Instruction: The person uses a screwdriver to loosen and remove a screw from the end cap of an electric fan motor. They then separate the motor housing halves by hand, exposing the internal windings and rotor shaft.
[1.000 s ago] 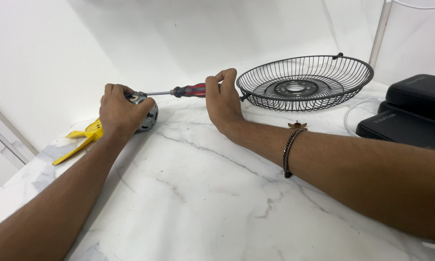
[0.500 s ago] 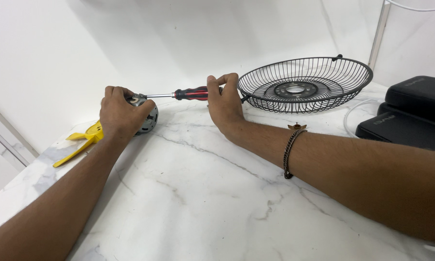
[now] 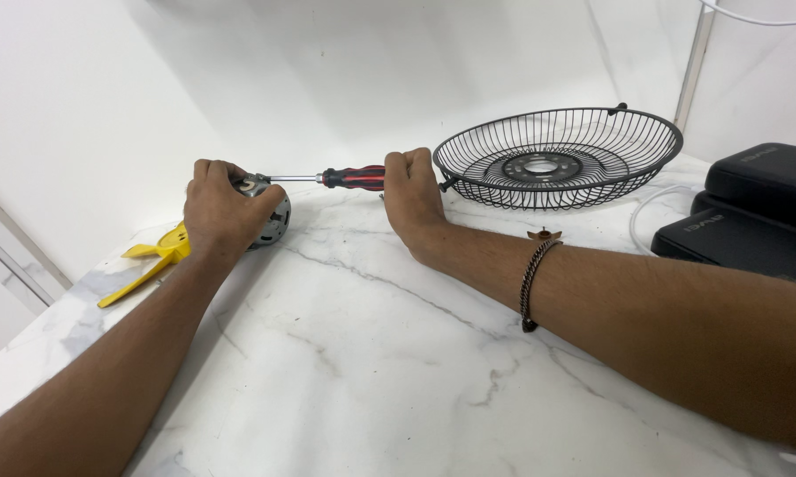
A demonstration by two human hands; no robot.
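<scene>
Small motor (image 3: 270,221): on marble counter (image 3: 345,353), left of wire fan guard (image 3: 557,159). Left hand (image 3: 217,212) clamped over it; looks dense, rigid, round, roll-prone. Right hand (image 3: 413,190) wrapped round screwdriver (image 3: 345,178) handle, just left of guard, tip at motor. Grip housing sides.

A white marble countertop with thin grey veins (image 3: 345,353) is seen filling the lower view, and it is met at the back by a plain, smooth white wall (image 3: 327,79). A pale vertical post (image 3: 691,66) is seen at the right corner. A pale framed strip (image 3: 9,256) is set along the left edge. Everything is lit evenly, and soft shadows are cast on the stone.
</scene>
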